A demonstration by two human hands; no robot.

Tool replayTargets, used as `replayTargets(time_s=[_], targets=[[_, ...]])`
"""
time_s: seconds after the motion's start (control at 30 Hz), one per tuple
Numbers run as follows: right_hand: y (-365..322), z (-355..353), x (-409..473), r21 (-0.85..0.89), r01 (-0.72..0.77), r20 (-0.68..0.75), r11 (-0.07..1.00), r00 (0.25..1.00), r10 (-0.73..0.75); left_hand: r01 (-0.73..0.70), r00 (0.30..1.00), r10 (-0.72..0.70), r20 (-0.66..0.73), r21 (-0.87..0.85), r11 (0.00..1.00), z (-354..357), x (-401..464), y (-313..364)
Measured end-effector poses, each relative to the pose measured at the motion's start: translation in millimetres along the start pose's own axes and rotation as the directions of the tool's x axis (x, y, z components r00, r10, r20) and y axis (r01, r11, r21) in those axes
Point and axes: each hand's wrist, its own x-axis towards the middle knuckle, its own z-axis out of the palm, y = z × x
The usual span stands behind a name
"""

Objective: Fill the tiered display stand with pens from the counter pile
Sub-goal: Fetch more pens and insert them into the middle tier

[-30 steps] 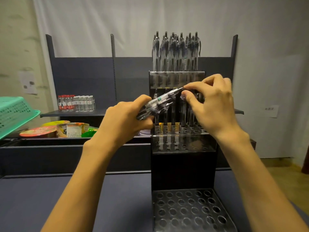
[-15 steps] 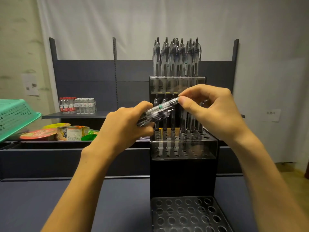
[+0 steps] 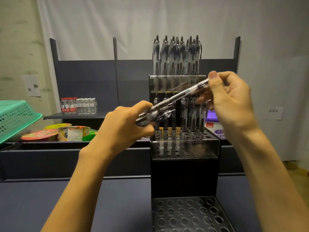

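At nine o'clock a green plastic basket [image 3: 15, 118] with a mesh wall tilts over round, foil-lidded noodle cups [image 3: 40, 135], and shrink-wrapped water bottles [image 3: 78, 106] stand on the shelf behind. Moving toward centre, the left hand [image 3: 123, 126] has its fingers curled tight round a bundle of pens [image 3: 155, 114], slim clear-plastic barrels with dark cores, smooth and glossy. One pen [image 3: 187, 92] slants up toward two o'clock, its upper end pinched between thumb and fingers of the right hand [image 3: 234, 104], its lower end at the bundle. Behind them stands the stand [image 3: 184, 176], black with clear acrylic shelves drilled with round holes: the top tier looks full, the middle tier holds upright pens along its back rows, and the bottom tier at six o'clock on the dark matte tabletop [image 3: 41, 203] has none. The likely trouble is that slick barrels slide: pulling one pen free could drag its neighbours out of the left hand, or a clip could snag. A tip missing its hole could also knock the upright pens askew.
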Motion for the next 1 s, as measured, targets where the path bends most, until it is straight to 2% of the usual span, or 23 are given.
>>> replayTargets(time_s=[0.23, 0.5, 0.63, 0.77, 0.9, 1.0], targets=[[3.3, -12.7, 7.8, -0.065, 0.129, -0.211, 0.990, 0.967, -0.140, 0.001, 1.000, -0.001, -0.023, 0.018, 1.000, -1.2, -0.5, 0.0], [9.4, -24.1, 12.2, -0.136, 0.134, -0.239, 0.982, 0.957, -0.163, 0.007, 0.999, -0.006, -0.045, 0.038, 0.999, -2.3, -1.8, -4.6], [12.9, -21.9, 11.6, -0.241, 0.179, -0.183, 0.954, 0.957, -0.225, 0.001, 0.999, 0.001, -0.047, 0.039, 0.999, -2.7, -1.5, -3.6], [16.8, -10.3, 6.6, -0.401, 0.259, -0.053, 0.879, 0.951, -0.304, -0.001, 0.999, 0.003, -0.044, 0.045, 0.999, -2.7, -1.6, -3.5], [22.0, -1.5, 2.6, -0.469, 0.331, 0.031, 0.819, 0.933, -0.359, 0.006, 0.999, -0.005, -0.033, 0.044, 0.999, -0.7, -1.3, -3.0], [23.0, 2.9, 0.0, -0.498, 0.346, 0.038, 0.795, 0.925, -0.378, 0.015, 0.999, -0.014, -0.031, 0.042, 0.999, -1.2, -1.6, -3.8]])
